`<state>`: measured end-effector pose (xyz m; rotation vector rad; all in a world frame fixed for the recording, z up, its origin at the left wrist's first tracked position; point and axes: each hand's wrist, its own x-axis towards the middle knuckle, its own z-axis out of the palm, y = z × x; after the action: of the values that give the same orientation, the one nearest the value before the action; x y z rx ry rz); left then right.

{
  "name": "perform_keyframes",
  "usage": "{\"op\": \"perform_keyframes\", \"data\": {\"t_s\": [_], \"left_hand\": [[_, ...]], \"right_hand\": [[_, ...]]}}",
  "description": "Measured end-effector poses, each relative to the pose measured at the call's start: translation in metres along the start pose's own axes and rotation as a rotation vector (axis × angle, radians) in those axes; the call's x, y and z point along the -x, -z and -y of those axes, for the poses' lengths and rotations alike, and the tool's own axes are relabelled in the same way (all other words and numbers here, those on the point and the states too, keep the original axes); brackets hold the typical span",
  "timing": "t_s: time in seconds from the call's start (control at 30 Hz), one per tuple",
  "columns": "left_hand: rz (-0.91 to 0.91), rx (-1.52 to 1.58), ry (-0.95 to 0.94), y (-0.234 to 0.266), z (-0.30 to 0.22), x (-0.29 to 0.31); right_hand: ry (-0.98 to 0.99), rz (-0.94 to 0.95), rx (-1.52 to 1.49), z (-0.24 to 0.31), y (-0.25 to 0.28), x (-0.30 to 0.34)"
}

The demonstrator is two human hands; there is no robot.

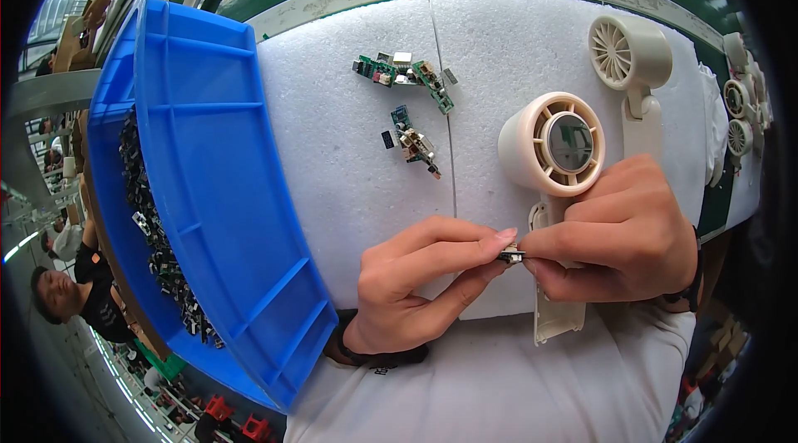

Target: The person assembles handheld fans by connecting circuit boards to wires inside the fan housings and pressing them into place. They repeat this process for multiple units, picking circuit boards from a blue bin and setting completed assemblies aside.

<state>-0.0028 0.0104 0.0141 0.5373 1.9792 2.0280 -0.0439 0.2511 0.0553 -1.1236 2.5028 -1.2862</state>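
Between the fingertips of both hands is a small circuit board (511, 255), mostly covered by the fingers. My left hand (424, 281) pinches it from the left, and my right hand (615, 235) meets it from the right. Just behind the right hand stands a cream handheld fan (514, 148) with a round silver centre. Its open handle shell (555, 322) runs under my right fingers toward me. Farther right lies a second cream fan (644, 52). Small green circuit boards (432, 87) with metal connectors lie on the white foam, and another little cluster (414, 146) sits nearer.
A blue plastic bin (212, 152) stands tilted at my left, holding many small circuit boards (166, 264). White foam sheets (332, 152) cover the work surface, with a seam between them. More fan parts (738, 106) lie at the far right. A person (91, 289) is beyond the bin.
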Motion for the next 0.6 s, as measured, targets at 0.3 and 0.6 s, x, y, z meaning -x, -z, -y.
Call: {"op": "perform_keyframes", "data": {"t_s": [0.3, 0.6], "left_hand": [[0.063, 0.15, 0.078, 0.0052, -0.0014, -0.0004], [0.002, 0.08, 0.004, -0.0008, -0.0011, -0.0023]], "right_hand": [[0.031, 0.039, -0.035, -0.0029, -0.0001, 0.0023], [0.05, -0.016, -0.032, -0.003, -0.0033, 0.0028]]}}
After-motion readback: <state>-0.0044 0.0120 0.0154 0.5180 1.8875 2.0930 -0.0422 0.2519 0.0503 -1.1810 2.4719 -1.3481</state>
